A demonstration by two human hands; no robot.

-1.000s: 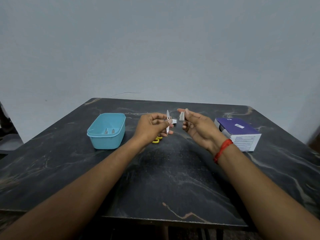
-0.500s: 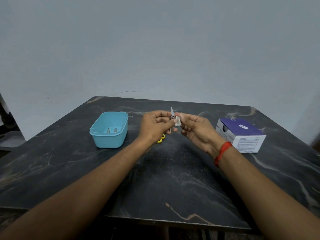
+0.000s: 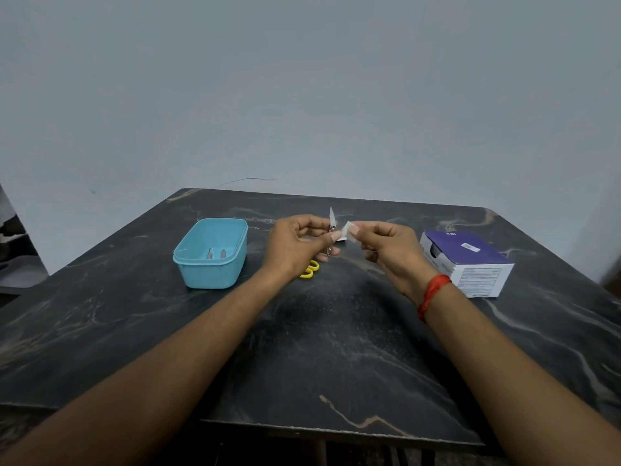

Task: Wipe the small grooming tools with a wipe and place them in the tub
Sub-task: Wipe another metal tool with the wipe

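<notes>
The right hand (image 3: 389,250), pinching the soft wipe (image 3: 349,228), has closed in on the nail clipper (image 3: 332,219) gripped by the left hand (image 3: 295,245) above the table (image 3: 336,348): light, stiff, probably slick metal, best held mid-body.

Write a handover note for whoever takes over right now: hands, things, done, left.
Left hand grips a small metal tool, raised above the table.
Right hand pinches the wipe beside it; contact unclear.
Tub, on the left, holds two metal tools.
Yellow-handled scissors lie on the table by the left hand; purple box on the right.
Done: two tools in the tub.
Left: wipe the held tool, tub it, then probably the scissors.
</notes>
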